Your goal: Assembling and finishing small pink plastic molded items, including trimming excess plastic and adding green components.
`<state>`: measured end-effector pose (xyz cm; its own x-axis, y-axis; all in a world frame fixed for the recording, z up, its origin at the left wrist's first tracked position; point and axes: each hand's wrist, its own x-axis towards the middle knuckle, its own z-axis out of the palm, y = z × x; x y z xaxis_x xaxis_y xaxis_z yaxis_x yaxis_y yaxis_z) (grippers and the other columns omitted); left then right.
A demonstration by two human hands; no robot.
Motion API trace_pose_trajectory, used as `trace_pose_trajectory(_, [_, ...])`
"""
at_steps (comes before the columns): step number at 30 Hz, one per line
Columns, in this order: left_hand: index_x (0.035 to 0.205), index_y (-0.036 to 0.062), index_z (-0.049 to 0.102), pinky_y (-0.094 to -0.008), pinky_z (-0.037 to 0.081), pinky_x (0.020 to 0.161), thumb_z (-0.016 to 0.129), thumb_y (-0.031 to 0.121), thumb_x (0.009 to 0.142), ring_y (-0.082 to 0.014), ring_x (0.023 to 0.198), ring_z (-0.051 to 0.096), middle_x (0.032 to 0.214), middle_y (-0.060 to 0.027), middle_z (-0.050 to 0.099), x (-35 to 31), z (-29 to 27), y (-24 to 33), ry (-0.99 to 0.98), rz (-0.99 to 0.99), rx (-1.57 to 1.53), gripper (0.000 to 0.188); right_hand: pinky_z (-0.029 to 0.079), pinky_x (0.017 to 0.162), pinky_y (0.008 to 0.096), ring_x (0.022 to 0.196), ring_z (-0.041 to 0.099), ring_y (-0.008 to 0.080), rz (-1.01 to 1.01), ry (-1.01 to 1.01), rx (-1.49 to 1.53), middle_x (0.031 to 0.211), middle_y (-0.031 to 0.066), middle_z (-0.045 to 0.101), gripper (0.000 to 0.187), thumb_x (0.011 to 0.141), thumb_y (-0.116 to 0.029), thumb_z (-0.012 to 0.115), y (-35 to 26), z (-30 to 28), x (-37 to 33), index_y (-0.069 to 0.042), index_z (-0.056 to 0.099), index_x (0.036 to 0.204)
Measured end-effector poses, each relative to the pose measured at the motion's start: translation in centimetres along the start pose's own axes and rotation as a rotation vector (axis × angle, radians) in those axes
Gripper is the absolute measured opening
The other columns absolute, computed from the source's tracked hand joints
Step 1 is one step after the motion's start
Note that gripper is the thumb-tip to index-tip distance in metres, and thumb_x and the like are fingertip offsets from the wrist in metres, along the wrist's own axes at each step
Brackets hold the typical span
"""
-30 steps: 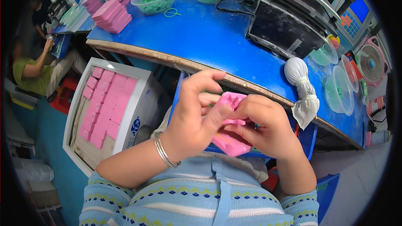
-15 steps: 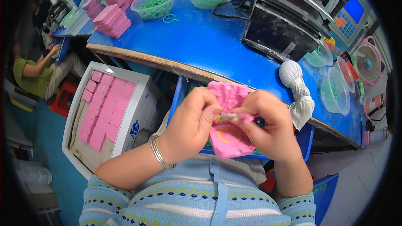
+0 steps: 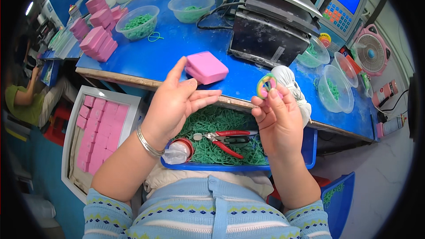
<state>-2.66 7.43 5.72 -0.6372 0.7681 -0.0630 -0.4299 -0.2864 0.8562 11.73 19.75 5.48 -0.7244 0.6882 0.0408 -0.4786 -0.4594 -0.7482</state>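
Held up between the thumb and fingers of my right hand (image 3: 280,121) is a small yellow-green ring-shaped piece (image 3: 266,86) with pink showing inside it. My left hand (image 3: 170,104) has its fingers spread and holds nothing. Beside its fingertips, a pink rubber mould (image 3: 207,67) sits closed on the bench near the front edge, its two halves slightly out of line. Below and between my hands is a blue drawer (image 3: 208,166) full of green strands (image 3: 203,124). Red-handled cutting pliers (image 3: 228,144) lie on the strands.
A black machine (image 3: 268,35) stands at the back of the blue bench (image 3: 177,46). White cloth bundle (image 3: 292,89) lies by my right hand. Clear bowls (image 3: 138,23) hold green bits. Pink moulds are stacked (image 3: 98,44) at back left and fill a white-framed box (image 3: 75,137) at left.
The pink mould, spread open between my hands before, now sits closed on the bench. My left hand has let go of it; my right hand has moved right with the ring-shaped piece.
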Motion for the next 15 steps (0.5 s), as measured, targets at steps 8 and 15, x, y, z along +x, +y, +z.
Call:
trace_pose_trajectory(8, [0.137,-0.0004,0.018,-0.0363,0.040,0.092,0.053,0.018,0.089,-0.0238,0.111,0.047,0.129,-0.0152,0.037,-5.3,1.3,-2.2,-0.084,-0.030,-0.078,0.062,0.044,0.060,0.0279,0.069,0.055,0.0167,-0.931,-0.295,-0.933,0.089,0.0100,0.058,0.033,0.065,0.008,0.068,2.3,-0.5,-1.2,-0.005,0.058,0.095])
trace_pose_trajectory(15, [0.132,-0.0001,0.032,-0.0366,0.040,0.097,0.053,0.019,0.089,-0.0244,0.114,0.047,0.123,-0.0173,0.048,-5.7,1.1,-2.4,-0.274,-0.080,-0.117,0.051,0.043,0.060,0.0318,0.069,0.055,0.0228,-1.067,-0.426,-1.079,0.087,0.0075,0.057,0.035,0.063,-0.006,0.073,3.4,0.0,-2.4,-0.004,0.058,0.094])
